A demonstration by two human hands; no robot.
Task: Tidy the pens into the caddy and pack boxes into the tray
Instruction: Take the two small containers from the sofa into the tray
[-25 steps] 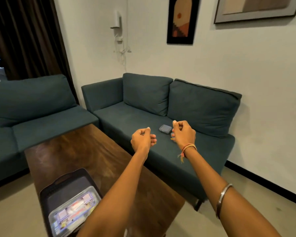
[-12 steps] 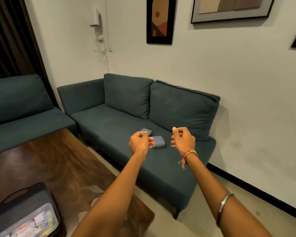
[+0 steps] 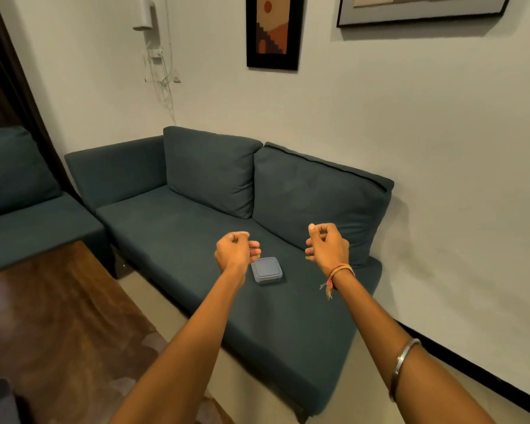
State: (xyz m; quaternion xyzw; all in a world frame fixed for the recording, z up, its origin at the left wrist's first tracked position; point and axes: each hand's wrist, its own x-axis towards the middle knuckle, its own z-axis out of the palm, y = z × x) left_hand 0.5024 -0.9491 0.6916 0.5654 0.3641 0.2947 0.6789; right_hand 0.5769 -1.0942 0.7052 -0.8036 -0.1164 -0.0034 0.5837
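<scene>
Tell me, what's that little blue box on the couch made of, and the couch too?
The box looks like plastic: smooth, slightly see-through sides and a matte grey-blue lid with a moulded rim. The couch looks like woven fabric: dull teal, soft creases in the cushions, no shine.

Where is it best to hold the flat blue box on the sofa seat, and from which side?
Probably from above, pinching two opposite side edges of the blue box. It lies flat and lid-up on the soft sofa seat, so its broad top offers no purchase, while its low sides are free all around.
</scene>
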